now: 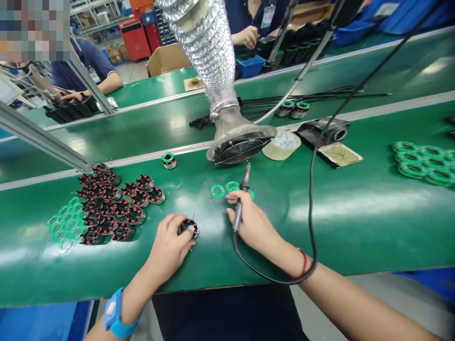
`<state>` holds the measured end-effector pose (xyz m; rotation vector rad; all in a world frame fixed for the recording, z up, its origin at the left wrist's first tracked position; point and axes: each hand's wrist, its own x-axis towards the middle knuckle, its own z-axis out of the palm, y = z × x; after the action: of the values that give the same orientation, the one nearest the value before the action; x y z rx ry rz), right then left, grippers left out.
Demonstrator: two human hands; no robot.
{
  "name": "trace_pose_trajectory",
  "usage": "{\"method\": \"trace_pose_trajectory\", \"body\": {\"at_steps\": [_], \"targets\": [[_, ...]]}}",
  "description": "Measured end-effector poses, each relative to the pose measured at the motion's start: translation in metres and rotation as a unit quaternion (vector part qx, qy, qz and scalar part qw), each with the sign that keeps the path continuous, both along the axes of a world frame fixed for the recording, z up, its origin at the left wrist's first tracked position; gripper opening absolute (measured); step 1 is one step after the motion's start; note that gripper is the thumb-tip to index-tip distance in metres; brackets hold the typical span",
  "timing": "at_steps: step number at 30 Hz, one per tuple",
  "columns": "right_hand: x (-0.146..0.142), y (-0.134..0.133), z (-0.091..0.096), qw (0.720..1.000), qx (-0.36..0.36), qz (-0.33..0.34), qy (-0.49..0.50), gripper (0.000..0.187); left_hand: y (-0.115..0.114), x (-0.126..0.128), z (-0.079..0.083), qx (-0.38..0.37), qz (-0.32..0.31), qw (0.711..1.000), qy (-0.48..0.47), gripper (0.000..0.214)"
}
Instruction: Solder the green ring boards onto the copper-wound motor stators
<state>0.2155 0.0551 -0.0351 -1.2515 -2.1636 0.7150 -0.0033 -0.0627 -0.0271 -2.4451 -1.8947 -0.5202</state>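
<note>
My left hand is closed around a motor stator with black and copper-coloured windings, resting on the green bench. In my right hand is a soldering iron, its tip pointing up and away toward the fan intake. A few green ring-shaped circuit boards lie just beyond that hand, one partly hidden by it. To the left stand many similar stators in a cluster, beside a patch of green rings. One stator with a green board on top stands alone farther back.
A fume duct with a fan intake hangs over the bench. Behind my right hand are a tape roll and a soldering iron stand. Stacked green boards lie far right. The iron's cable loops over my right forearm. Co-workers sit opposite.
</note>
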Motion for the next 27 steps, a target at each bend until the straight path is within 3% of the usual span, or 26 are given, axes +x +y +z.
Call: {"method": "trace_pose_trajectory", "body": {"at_steps": [4, 6, 12, 18, 24, 27], "targets": [[-0.016, -0.001, -0.003, 0.990, 0.060, 0.050, -0.118, 0.036, 0.006, -0.015, -0.004, -0.038, 0.115, 0.986, -0.113, 0.037], [-0.017, 0.000, -0.003, 0.980, 0.087, 0.071, -0.163, 0.037, 0.010, -0.019, -0.005, -0.086, 0.143, 0.974, -0.154, 0.052], [-0.016, -0.001, -0.002, 0.977, 0.099, 0.093, -0.165, 0.042, 0.031, -0.008, 0.000, -0.139, 0.107, 0.964, -0.201, 0.038], [-0.018, 0.005, 0.008, 0.966, 0.073, 0.195, -0.155, 0.047, 0.051, 0.008, 0.013, -0.161, 0.081, 0.929, -0.323, 0.045], [-0.007, -0.006, 0.006, 0.972, 0.067, 0.098, -0.203, 0.034, 0.052, 0.005, 0.022, -0.164, 0.066, 0.935, -0.307, 0.044], [0.000, -0.010, 0.002, 0.973, 0.099, 0.151, -0.145, 0.039, 0.048, -0.002, 0.021, -0.156, 0.076, 0.938, -0.300, 0.044]]}}
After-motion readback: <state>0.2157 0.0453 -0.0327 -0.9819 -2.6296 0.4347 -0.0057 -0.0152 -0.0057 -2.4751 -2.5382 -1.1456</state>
